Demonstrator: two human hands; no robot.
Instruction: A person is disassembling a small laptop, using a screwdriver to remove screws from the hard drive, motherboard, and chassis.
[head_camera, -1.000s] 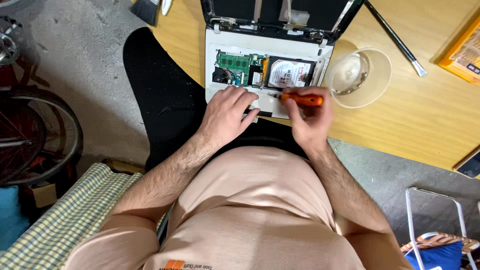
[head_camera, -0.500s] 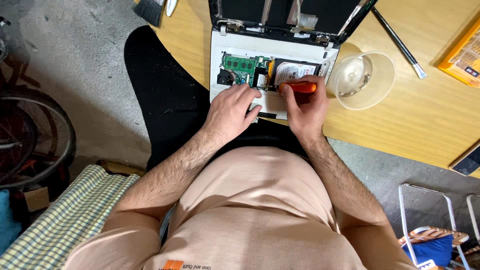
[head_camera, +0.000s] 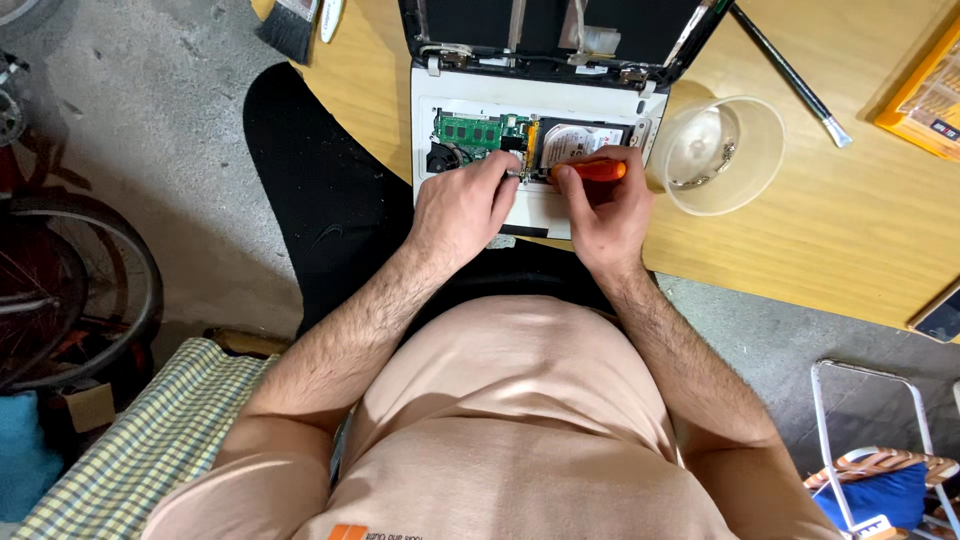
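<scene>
A white laptop (head_camera: 470, 88) lies open on the wooden table (head_camera: 800, 230) with its keyboard cover off, showing a green circuit board (head_camera: 470, 130) and a silver hard drive (head_camera: 580, 140). My right hand (head_camera: 600, 215) grips an orange-handled screwdriver (head_camera: 597, 171), its tip pointing left at the seam between board and drive. My left hand (head_camera: 462, 205) rests on the laptop's front edge, fingertips pinched at the same spot beside the tip.
A clear plastic bowl (head_camera: 722, 155) with small parts stands right of the laptop. A thin brush (head_camera: 790, 75) and a yellow tool case (head_camera: 925, 95) lie further right, a paintbrush (head_camera: 290, 25) at the far left. Bicycle wheel (head_camera: 60, 290) on the left, folding chair (head_camera: 880, 450) at lower right.
Both hands have moved further onto the open laptop. The screwdriver went from the front edge up to the gap between board and drive, and my left fingertips closed in beside it.
</scene>
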